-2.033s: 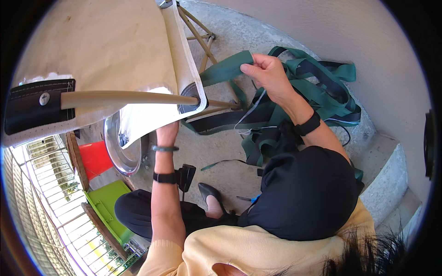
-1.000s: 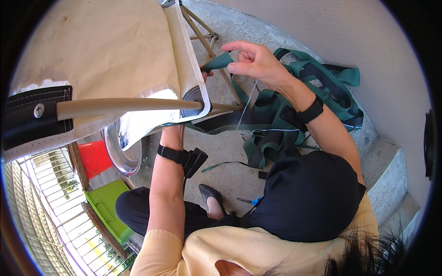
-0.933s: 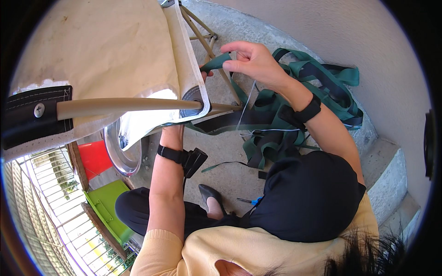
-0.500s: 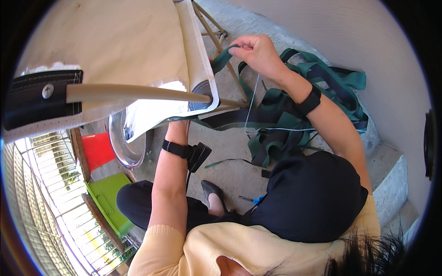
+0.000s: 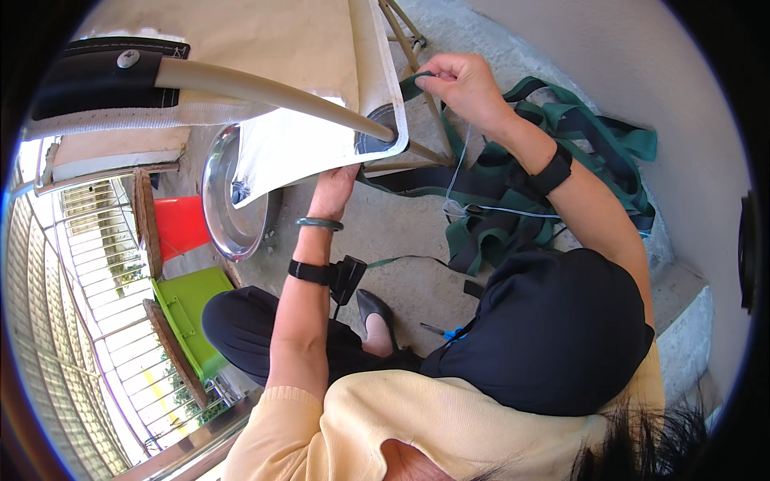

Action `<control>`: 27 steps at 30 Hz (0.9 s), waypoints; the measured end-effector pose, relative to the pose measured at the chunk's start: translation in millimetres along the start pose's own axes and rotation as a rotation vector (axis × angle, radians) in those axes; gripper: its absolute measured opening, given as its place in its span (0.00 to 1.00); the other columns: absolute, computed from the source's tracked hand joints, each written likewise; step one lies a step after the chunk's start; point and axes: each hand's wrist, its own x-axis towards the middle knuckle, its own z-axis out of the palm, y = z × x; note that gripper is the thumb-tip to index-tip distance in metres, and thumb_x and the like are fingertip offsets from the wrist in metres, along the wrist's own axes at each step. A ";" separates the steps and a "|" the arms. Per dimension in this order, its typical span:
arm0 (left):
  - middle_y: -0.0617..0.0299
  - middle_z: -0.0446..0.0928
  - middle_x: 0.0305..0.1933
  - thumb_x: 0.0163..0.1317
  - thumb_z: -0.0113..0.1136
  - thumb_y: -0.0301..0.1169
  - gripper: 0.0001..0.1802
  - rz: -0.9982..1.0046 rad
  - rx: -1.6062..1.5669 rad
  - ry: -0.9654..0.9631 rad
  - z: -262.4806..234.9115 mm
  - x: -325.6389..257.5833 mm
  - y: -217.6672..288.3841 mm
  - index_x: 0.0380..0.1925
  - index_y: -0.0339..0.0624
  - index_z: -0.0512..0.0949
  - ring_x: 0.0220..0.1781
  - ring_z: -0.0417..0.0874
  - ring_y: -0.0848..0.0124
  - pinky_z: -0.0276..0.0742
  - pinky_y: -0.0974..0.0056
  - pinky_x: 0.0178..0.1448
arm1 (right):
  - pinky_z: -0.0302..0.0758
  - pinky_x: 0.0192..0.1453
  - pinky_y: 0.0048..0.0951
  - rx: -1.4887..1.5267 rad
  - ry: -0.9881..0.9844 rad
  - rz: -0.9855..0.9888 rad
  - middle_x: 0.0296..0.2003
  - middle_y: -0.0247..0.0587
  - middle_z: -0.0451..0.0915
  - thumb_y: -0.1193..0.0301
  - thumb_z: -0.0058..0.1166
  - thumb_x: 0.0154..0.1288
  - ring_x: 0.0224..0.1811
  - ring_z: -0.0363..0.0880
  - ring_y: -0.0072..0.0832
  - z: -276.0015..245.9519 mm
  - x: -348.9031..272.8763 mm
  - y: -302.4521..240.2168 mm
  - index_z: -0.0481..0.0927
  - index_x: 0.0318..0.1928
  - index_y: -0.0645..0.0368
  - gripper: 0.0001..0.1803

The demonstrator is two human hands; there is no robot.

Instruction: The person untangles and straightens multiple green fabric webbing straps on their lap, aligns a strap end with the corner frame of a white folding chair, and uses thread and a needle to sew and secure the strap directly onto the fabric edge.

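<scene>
My right hand (image 5: 472, 90) pinches a dark green webbing strap (image 5: 411, 85) beside the far right edge of a beige fabric panel (image 5: 273, 44). The panel is stretched on a tan tubular frame (image 5: 277, 98) with a black corner patch (image 5: 378, 143). My left hand (image 5: 337, 191) reaches up beneath the panel's bright white lower flap (image 5: 293, 152); its fingers are hidden there, so what they hold does not show. From near it a length of the strap runs right to a loose heap of green-and-black webbing (image 5: 513, 184). A thin white cord (image 5: 455, 180) lies across that heap.
Left of the panel stands a shiny metal basin (image 5: 215, 208), with a red object (image 5: 180, 226) and a lime-green bin (image 5: 191, 309) by the barred railing (image 5: 104, 321). A blue-handled tool (image 5: 455, 333) lies near my knee. A concrete step (image 5: 686, 345) and wall (image 5: 642, 72) bound the right.
The panel and its frame appear higher and farther right. More of my left hand and its bangle shows below the flap. My right hand keeps its pinch on the strap, slightly farther right.
</scene>
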 end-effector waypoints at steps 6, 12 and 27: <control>0.56 0.77 0.39 0.59 0.53 0.25 0.11 -0.037 -0.251 -0.186 0.7 2.8 26.7 0.42 0.32 0.73 0.41 0.79 0.65 0.73 0.66 0.49 | 0.65 0.29 0.16 -0.034 0.029 0.028 0.22 0.27 0.76 0.76 0.56 0.56 0.25 0.68 0.11 -1.6 -2.7 8.5 0.80 0.32 0.64 0.04; 0.53 0.77 0.40 0.59 0.53 0.27 0.11 0.197 0.203 0.138 0.8 1.3 -7.4 0.41 0.33 0.74 0.41 0.78 0.61 0.72 0.62 0.47 | 0.65 0.30 0.18 -0.051 0.100 0.057 0.23 0.26 0.75 0.74 0.56 0.56 0.25 0.67 0.12 -9.2 10.8 4.6 0.80 0.32 0.64 0.06; 0.55 0.79 0.32 0.52 0.59 0.22 0.09 0.341 0.287 0.287 -21.5 1.2 -12.4 0.35 0.32 0.77 0.33 0.79 0.66 0.72 0.65 0.39 | 0.62 0.27 0.17 0.293 0.044 0.176 0.21 0.25 0.73 0.75 0.58 0.53 0.23 0.65 0.12 0.2 -8.9 18.2 0.80 0.30 0.62 0.04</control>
